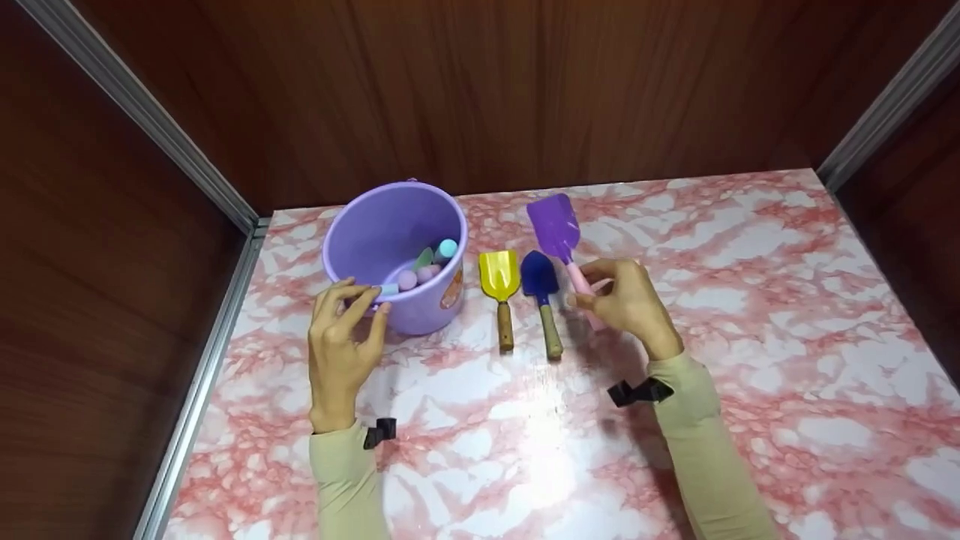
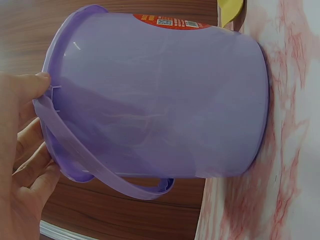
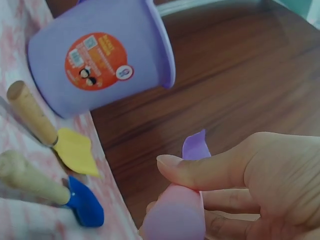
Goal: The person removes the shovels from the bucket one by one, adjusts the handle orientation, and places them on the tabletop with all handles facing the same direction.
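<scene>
A purple bucket (image 1: 420, 315) stands upright, its handle hanging down the side in the left wrist view. My left hand (image 1: 341, 345) pinches the near rim, thumb outside and fingers over the edge. Inside the bucket lie several things with pastel round ends, one light blue (image 1: 448, 248). My right hand (image 1: 626, 304) holds a toy shovel with a purple blade (image 1: 555, 225) by its pink handle (image 3: 175, 215), blade pointing away. Left of it, a blue trowel (image 1: 540, 276) and a yellow shovel (image 1: 499, 274), both wooden-handled, lie side by side on the table.
The table (image 1: 480, 465) has a red-and-white marbled top. Dark wood panels (image 1: 525, 90) rise behind it and at both sides, with metal strips (image 1: 187, 360) along the corners. An orange label (image 3: 97, 61) is on the bucket's side.
</scene>
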